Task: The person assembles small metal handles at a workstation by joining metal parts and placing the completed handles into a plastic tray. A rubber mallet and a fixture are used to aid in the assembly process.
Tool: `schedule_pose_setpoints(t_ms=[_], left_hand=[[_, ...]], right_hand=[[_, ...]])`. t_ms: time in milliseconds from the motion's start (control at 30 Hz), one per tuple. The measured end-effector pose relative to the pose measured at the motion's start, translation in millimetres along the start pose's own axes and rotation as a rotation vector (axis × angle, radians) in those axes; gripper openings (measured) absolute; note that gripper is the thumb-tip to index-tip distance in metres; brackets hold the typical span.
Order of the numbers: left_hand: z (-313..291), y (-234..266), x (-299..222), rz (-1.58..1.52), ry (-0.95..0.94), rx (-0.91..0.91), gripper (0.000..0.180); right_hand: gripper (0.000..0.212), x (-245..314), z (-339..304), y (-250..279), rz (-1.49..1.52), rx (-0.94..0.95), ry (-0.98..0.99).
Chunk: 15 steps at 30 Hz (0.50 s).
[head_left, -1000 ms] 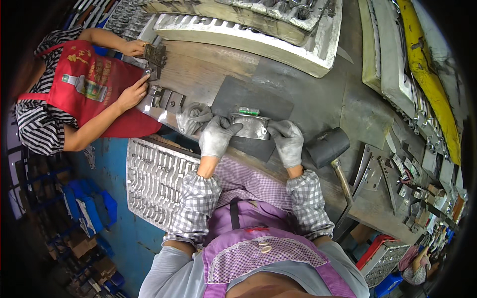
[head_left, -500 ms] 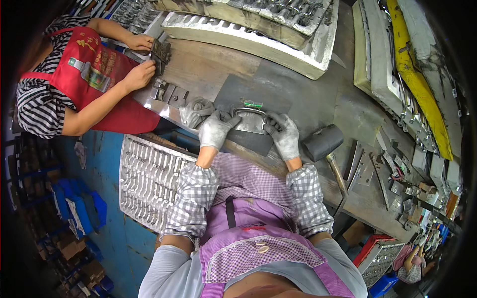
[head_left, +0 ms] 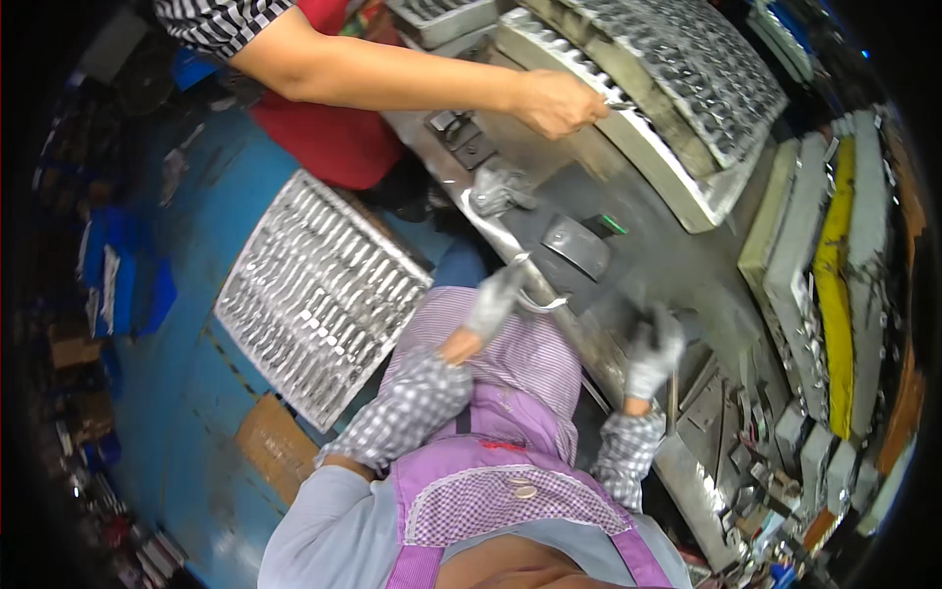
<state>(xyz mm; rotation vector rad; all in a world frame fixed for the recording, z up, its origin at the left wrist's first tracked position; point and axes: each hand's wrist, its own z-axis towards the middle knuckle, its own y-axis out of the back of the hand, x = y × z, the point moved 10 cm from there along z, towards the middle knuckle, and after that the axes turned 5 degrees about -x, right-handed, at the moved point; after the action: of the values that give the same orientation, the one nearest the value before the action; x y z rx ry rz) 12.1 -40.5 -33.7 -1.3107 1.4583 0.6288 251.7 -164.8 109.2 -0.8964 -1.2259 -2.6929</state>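
Note:
My left hand [head_left: 497,297], in a grey-white work glove, is closed on a shiny curved metal handle [head_left: 542,297] at the bench's front edge. My right hand [head_left: 655,355], gloved the same way, is smeared by motion over the bench, by a dark blurred shape that looks like the black mallet's head [head_left: 613,316]. Whether its fingers grip anything cannot be made out. Between and beyond my hands a smooth metal block [head_left: 576,246] sits on the bench, with a small green-edged piece [head_left: 613,225] beside it. A crumpled grey glove [head_left: 500,188] lies farther left.
A co-worker's bare hand [head_left: 561,103] touches the edge of a white tray [head_left: 677,182] at the back. A tray of metal handles [head_left: 319,294] stands at my left. Metal bars and tools [head_left: 721,402] crowd the right side; padded racks [head_left: 834,285] stand beyond.
My left hand has lifted the curved handle off the block and drawn it nearer. My right hand has let go and moved toward the mallet. The co-worker's arm now reaches across; my view has turned.

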Motion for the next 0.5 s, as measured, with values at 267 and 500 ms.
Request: schedule_pose_setpoints(t_ms=[267,500], left_hand=[[-13,-54,-84,0.798,-0.725,0.448,0.032],[31,-88,-35,1.109,-0.766,0.604,0.046]], right_hand=[[0.036,-158,-53,15,-0.126,0.207,-0.519],[0.050,68,94,95,0.975,0.142,-0.559]])
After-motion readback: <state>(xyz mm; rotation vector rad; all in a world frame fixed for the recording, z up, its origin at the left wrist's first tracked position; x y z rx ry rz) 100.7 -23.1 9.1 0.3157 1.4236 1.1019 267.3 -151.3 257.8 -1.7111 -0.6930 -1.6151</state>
